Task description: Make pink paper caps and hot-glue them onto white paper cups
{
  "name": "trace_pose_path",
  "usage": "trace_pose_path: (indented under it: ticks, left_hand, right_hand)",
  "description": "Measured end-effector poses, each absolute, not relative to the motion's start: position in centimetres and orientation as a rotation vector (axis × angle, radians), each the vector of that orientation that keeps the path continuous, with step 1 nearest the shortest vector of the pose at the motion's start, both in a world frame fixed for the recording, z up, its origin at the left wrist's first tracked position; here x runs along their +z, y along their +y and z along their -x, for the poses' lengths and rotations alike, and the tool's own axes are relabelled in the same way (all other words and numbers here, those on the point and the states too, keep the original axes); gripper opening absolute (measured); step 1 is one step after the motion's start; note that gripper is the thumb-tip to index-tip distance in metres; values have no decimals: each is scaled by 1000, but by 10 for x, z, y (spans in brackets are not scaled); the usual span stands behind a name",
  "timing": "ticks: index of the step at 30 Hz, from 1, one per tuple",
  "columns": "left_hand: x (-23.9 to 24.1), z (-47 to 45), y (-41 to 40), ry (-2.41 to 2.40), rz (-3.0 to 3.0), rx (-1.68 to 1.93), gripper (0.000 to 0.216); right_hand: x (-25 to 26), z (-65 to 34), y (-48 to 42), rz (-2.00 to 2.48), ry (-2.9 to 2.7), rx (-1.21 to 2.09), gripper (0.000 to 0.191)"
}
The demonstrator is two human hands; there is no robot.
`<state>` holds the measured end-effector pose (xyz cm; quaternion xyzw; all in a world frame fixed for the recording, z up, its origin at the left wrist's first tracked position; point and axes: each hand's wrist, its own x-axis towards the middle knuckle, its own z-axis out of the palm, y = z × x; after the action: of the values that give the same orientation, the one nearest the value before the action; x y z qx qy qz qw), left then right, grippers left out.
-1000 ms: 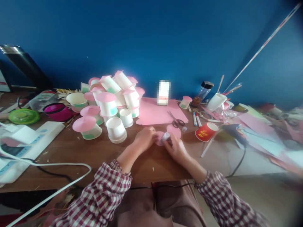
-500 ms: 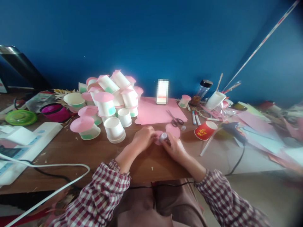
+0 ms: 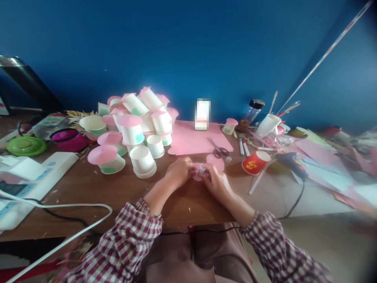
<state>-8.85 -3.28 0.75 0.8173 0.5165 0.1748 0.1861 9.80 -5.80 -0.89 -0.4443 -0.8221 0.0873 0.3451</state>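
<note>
My left hand is curled on the wooden desk, its fingers pinching the edge of a small pink paper disc. My right hand is closed round a small whitish glue stick whose tip rests on that disc. A second pink disc lies just behind my right hand. A pair of scissors rests on a pink paper sheet beyond the hands.
A heap of white paper cups with pink lids fills the left middle. A red cup lies on its side to the right, with marker pens, a glue gun and loose paper. A white power strip and cables lie at left.
The glue stick in my right hand has slid a little to the left, closer to my left hand. Both hands stay over the pink disc.
</note>
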Motion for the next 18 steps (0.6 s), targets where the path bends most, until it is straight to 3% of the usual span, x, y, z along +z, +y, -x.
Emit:
trace_pose_path:
  ticks: [18]
  left_hand:
    - [2, 89, -31, 1460, -2339, 491, 19]
  right_hand:
    - [-8, -97, -58, 1179, -1997, 247, 22]
